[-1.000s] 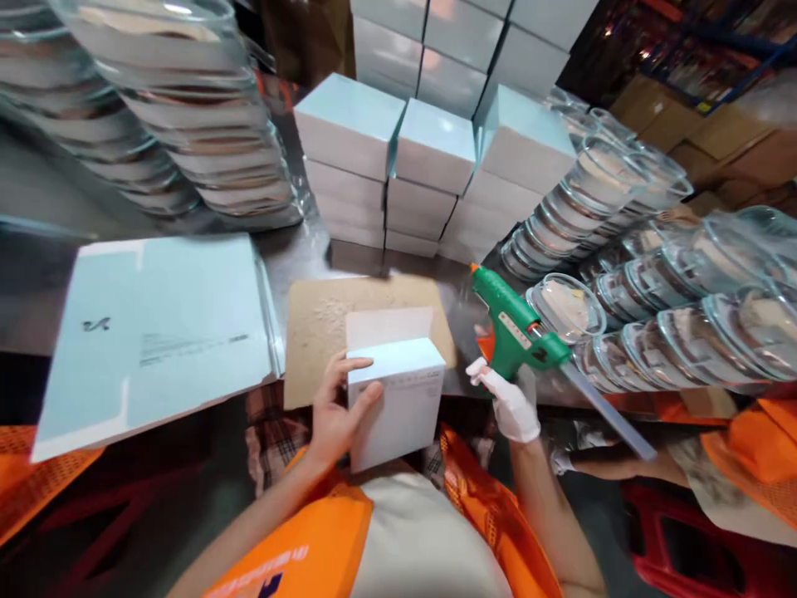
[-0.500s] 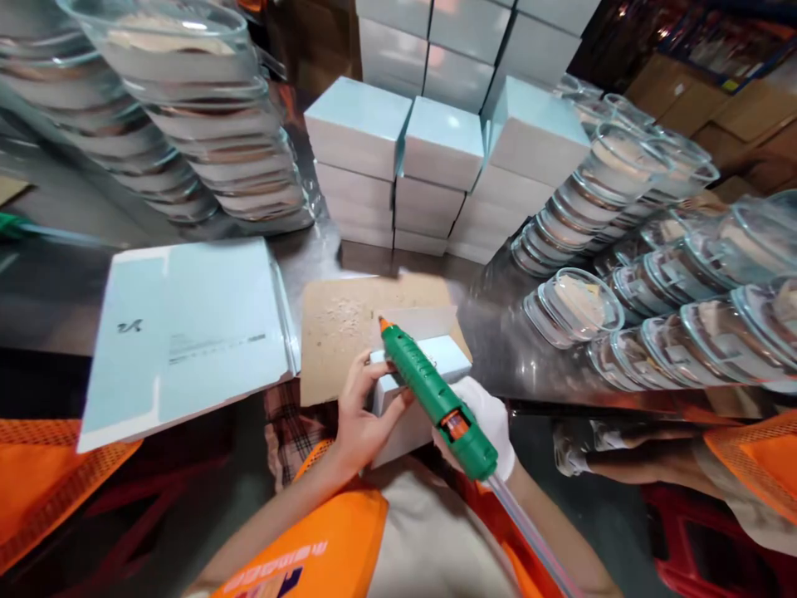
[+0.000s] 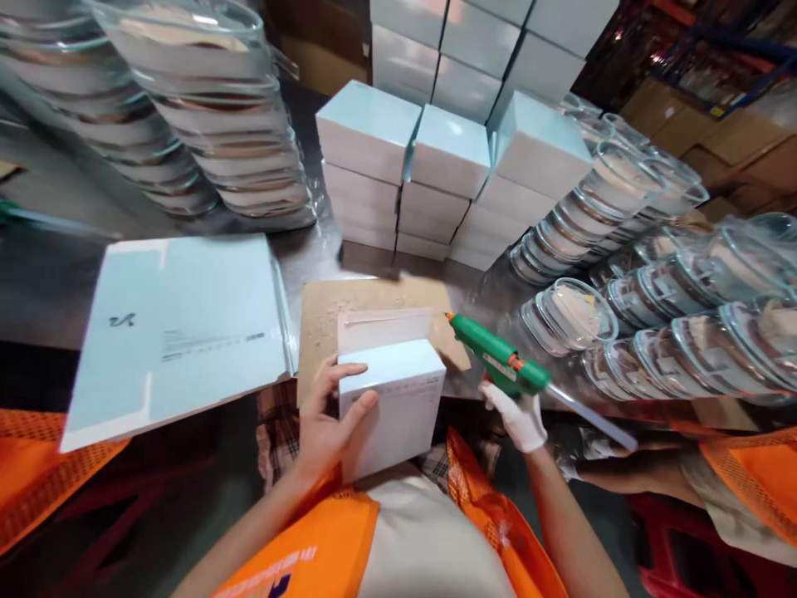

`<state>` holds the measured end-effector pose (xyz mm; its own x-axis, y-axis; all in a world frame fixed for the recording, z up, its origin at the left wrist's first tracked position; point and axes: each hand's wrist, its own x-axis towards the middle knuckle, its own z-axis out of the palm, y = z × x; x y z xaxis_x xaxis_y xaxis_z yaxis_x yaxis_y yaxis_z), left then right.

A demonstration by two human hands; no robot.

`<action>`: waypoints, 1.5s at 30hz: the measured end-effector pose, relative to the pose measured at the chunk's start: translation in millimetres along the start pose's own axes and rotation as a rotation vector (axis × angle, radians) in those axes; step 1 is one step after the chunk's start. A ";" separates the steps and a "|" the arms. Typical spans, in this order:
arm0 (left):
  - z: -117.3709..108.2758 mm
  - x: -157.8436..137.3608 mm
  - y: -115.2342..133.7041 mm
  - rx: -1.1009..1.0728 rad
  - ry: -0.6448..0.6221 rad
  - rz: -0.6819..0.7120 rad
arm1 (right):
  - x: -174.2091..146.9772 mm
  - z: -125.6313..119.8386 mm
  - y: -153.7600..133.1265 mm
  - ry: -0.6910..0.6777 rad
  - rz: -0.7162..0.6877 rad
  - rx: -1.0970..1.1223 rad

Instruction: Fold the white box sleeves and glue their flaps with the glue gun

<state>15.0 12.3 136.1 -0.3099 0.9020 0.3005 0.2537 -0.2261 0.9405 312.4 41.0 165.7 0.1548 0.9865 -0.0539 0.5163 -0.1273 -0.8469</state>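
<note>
My bare left hand (image 3: 333,415) grips the left side of a white box (image 3: 398,407), thumb on its near face and fingers along the top edge. One flap (image 3: 386,326) of the box stands up at its far side. A brown cardboard sheet (image 3: 317,311) with specks of residue lies under and behind it. In my white-gloved right hand (image 3: 518,415) is a green glue gun (image 3: 491,349) with an orange tip, held off to the right of the box. Its tip points up and left, apart from the box. A long clear glue stick (image 3: 591,415) sticks out of its back.
Stacked white boxes (image 3: 367,124) stand at the back of the metal table (image 3: 299,249). A pile of flat printed cartons (image 3: 187,324) lies left. Clear round containers fill tall stacks (image 3: 217,124) at far left and rows (image 3: 666,349) at right. People in orange vests (image 3: 760,482) are on both sides.
My right hand has swung the glue gun from over the box out to the right. The box, held in my left hand, now shows its front face and raised flap.
</note>
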 end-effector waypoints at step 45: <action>14.8 33.9 13.5 -0.361 0.032 -0.135 | 14.5 49.2 -35.2 0.001 -0.757 0.211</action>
<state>21.4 45.3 156.7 -0.3479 0.9220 0.1696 -0.1288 -0.2262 0.9655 255.0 64.9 168.7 -0.1743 0.7970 0.5782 0.3103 0.6018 -0.7359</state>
